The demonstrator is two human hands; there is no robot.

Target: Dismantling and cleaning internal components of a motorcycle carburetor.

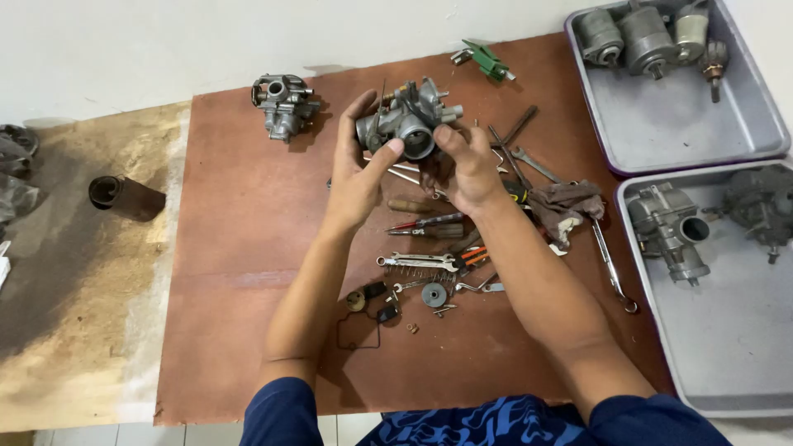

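Both my hands hold a grey metal carburetor point(410, 122) up over the brown board point(239, 239). My left hand point(360, 169) grips its left side, thumb on the round opening. My right hand point(467, 169) grips its right side from below, thumb by the same opening. Under my hands lie screwdrivers point(425, 225), wrenches point(417, 263) and several small loose parts point(434, 294), among them a thin black gasket point(357, 332).
A second carburetor point(283, 103) sits at the board's far left. A green tool point(486, 59) lies at the back, a dirty rag point(566, 206) to the right. Two grey trays point(686, 124) point(727, 347) on the right hold engine parts. A dark tube point(124, 196) lies far left.
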